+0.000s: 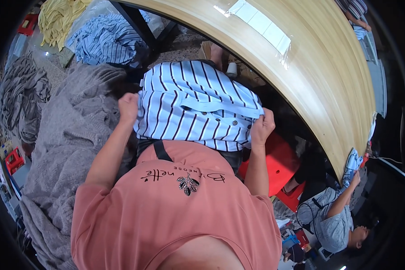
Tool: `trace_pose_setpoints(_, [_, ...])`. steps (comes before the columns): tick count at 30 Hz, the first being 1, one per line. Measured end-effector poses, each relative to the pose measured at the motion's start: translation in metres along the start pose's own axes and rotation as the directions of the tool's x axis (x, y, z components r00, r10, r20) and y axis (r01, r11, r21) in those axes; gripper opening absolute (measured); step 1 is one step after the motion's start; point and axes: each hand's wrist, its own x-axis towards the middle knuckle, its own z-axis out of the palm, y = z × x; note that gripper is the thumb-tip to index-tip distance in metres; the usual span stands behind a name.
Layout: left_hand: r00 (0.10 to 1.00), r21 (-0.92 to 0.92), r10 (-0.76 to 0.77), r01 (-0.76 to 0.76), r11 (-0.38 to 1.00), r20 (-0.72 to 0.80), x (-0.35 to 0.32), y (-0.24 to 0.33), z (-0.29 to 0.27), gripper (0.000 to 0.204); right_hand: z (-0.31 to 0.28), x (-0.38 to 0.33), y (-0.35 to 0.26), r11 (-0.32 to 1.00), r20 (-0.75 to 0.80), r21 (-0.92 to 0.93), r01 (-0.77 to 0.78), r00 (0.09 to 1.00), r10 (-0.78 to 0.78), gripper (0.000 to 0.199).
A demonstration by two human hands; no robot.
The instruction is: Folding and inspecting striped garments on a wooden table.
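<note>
Pinching, both sides: left hand (pixel 128 108) and right hand (pixel 263 128), fingers closed on opposite edges of striped shirt (pixel 166 119), spread between them. Loose band (pixel 213 107) atop: may twist if pulled unevenly. Table (pixel 333 85) beyond: its edge could catch raised shirt.

Between the left fingers (pixel 129 99) and right fingers (pixel 268 117), one striped garment (pixel 171 101) is counted; beyond the left, one yellow heap (pixel 60 18) and one blue-striped heap (pixel 105 40); beyond the right, one tabletop (pixel 337 85).
</note>
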Motion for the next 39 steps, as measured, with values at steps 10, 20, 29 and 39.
trace_pose_setpoints(10, [0.907,0.189,0.417,-0.399,0.897,-0.066,-0.011,0.059,-0.002,0.01,0.013,0.001,-0.079,0.847,0.111,-0.037,0.53,0.845,-0.524,0.012])
trace_pose_setpoints(20, [0.501,0.227,0.714,-0.864,0.45,0.489,-0.067,0.129,0.066,0.017,0.078,-0.023,-0.097,0.97,0.652,0.164,0.181,0.718,-0.244,0.04])
trace_pose_setpoints(29, [0.451,0.362,0.57,-0.892,0.27,0.687,-0.053,0.133,0.07,0.015,0.089,-0.029,-0.093,0.942,0.631,0.079,0.325,0.716,-0.3,0.01])
trace_pose_setpoints(39, [0.323,0.198,0.499,-0.937,0.288,0.804,-0.043,0.13,0.068,0.017,0.093,-0.034,-0.097,0.934,0.675,0.059,0.352,0.676,-0.297,0.016])
